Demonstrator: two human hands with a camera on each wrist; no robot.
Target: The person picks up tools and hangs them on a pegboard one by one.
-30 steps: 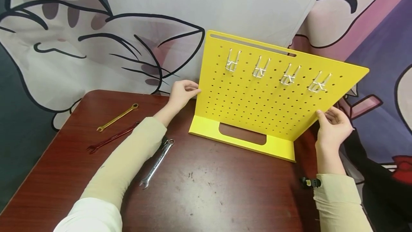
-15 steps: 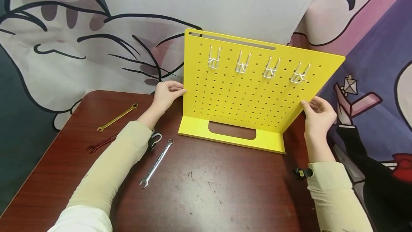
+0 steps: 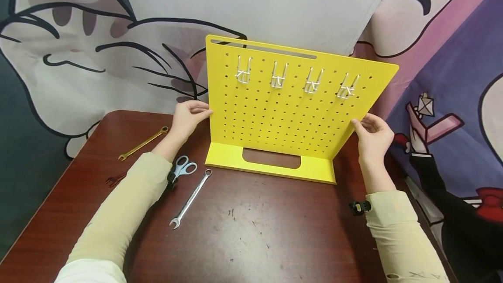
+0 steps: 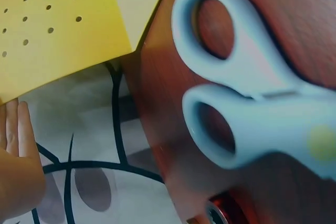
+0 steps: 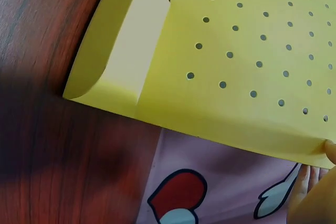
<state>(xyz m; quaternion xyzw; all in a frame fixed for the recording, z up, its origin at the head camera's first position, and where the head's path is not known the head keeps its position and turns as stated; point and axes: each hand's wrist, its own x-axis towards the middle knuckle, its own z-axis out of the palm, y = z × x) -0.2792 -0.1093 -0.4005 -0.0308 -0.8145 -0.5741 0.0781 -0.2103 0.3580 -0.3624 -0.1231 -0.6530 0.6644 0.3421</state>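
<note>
A yellow metal pegboard point(image 3: 251, 119) stands upright on its flat foot on the table, with several white wire hooks point(image 3: 277, 80) in a row near its top. My left hand point(image 3: 185, 121) pinches its left side edge, thumb in front and fingers behind. On the opposite edge my right hand point(image 3: 375, 139) does the same, lower than the hooks; in the right wrist view its thumb point(image 5: 329, 149) lies on the front face. Light-blue scissors point(image 3: 184, 168) lie by my left wrist, their blades hidden from the head view by the sleeve.
On the brown table point(image 3: 251, 230) lie a silver wrench point(image 3: 191, 199), a gold wrench point(image 3: 143, 144) and a red wrench point(image 3: 115, 180), the last mostly under my left forearm. A cartoon-printed cloth point(image 3: 157, 73) hangs close behind the table.
Both hands have moved the pegboard to the left across the table, holding its side edges throughout. The scissors' handles have come into sight beside my left sleeve.
</note>
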